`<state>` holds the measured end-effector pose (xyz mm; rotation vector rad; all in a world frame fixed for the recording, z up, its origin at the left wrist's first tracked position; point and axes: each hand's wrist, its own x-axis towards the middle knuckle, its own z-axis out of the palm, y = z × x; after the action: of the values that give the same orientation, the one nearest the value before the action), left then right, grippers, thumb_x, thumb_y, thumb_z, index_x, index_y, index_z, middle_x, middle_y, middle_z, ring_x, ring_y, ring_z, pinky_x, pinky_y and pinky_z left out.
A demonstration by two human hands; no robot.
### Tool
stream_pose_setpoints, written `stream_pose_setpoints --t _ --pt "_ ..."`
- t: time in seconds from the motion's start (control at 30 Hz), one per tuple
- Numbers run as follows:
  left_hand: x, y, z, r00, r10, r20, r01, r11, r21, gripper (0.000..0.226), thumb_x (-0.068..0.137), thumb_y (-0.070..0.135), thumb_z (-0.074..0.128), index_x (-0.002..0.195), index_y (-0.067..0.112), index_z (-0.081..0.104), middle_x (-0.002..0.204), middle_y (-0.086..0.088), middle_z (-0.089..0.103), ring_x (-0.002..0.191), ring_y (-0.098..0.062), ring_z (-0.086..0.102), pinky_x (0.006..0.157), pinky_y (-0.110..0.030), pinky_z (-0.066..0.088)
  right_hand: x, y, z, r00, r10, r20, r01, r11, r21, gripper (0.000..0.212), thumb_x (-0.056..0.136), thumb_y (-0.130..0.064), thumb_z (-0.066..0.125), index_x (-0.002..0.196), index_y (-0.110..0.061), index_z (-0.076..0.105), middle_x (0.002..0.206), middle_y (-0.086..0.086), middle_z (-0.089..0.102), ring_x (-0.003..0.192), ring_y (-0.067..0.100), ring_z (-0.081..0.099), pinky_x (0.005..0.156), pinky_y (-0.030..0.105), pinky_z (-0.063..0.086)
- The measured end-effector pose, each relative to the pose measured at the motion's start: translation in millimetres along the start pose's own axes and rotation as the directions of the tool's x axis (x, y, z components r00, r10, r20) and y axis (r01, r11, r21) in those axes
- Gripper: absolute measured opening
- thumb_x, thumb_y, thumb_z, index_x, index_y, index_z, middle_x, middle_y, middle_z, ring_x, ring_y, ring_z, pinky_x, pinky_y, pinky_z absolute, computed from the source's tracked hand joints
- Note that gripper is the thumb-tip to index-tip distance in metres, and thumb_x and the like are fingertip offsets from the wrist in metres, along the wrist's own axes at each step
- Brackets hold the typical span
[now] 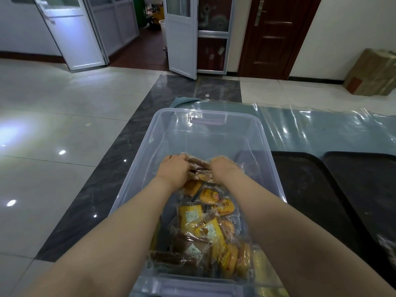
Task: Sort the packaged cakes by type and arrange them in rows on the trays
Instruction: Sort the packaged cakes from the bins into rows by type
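Both hands were down in the clear bin point(263, 133). The left hand point(174, 169) curled round brown packaged cakes point(199, 165); the right hand point(225, 169) hid its fingers, so its grip was unclear. Black trays point(304, 189) lay beside, cut off.

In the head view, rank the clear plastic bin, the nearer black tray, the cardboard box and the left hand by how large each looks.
1. Clear plastic bin.
2. Nearer black tray, partly cut off by the bin and arm.
3 and 4. Cardboard box and left hand look alike; the box is far away, so no ranking.
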<state>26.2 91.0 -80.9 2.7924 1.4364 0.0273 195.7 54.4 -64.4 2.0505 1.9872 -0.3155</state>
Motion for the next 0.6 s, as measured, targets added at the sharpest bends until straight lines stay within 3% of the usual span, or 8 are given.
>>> stream_pose_setpoints --t 0.1,0.27,0.37,0.47,0.6 --pt "5.0 -0.8 -14.7 1.000 -0.009 0.019 0.009 1.000 -0.016 0.020 0.093 0.022 0.053 0.100 0.016 0.072 0.108 -0.003 0.056 0.097 -0.025 0.056 0.087 -0.034 0.038 -1.9 3.3 -9.8 1.000 -0.001 0.013 0.001 0.999 0.049 0.011 0.092 0.000 0.055 0.088 -0.009 0.058 0.090 0.007 0.059 0.084 0.025 0.057 0.073 0.030 0.047" --pt "6.2 -7.0 -39.5 0.995 -0.039 0.095 0.048 0.993 -0.103 0.014 0.091 0.022 0.060 0.095 0.018 0.073 0.103 0.000 0.057 0.084 -0.021 0.059 0.074 -0.033 0.049 -13.2 7.2 -27.6 1.000 0.025 0.007 -0.026 0.993 0.116 0.026 0.090 -0.002 0.055 0.067 -0.012 0.048 0.070 0.002 0.047 0.079 0.026 0.054 0.067 0.031 0.044" --pt "1.0 -11.8 -55.7 0.993 -0.053 0.103 0.069 0.985 -0.158 0.016 0.092 0.025 0.062 0.097 0.018 0.076 0.104 0.001 0.059 0.087 -0.020 0.061 0.079 -0.036 0.054 -20.8 13.2 -40.1 0.999 0.029 -0.026 -0.022 0.974 0.224 0.015 0.091 -0.004 0.053 0.078 -0.008 0.059 0.081 0.007 0.059 0.078 0.027 0.057 0.065 0.031 0.046" --pt "-7.5 -11.8 -74.5 0.997 -0.047 0.064 0.059 0.978 -0.200 0.020 0.094 0.031 0.061 0.099 0.019 0.077 0.100 0.004 0.063 0.088 -0.016 0.062 0.082 -0.034 0.054 -30.3 22.8 -49.5 0.997 0.020 -0.071 0.005 0.943 0.334 0.015 0.092 -0.007 0.052 0.081 -0.005 0.063 0.083 0.010 0.059 0.075 0.025 0.054 0.060 0.028 0.041" --pt "-17.4 -7.8 -94.8 0.999 -0.021 0.029 0.029 0.957 -0.288 0.021 0.096 0.035 0.059 0.100 0.021 0.075 0.092 0.007 0.065 0.081 -0.008 0.060 0.067 -0.022 0.045 -47.0 35.7 -56.2 0.987 0.026 -0.160 0.052 0.883 0.467 0.023 0.095 -0.014 0.055 0.095 0.004 0.070 0.088 0.016 0.066 0.076 0.020 0.054 0.066 0.030 0.044"
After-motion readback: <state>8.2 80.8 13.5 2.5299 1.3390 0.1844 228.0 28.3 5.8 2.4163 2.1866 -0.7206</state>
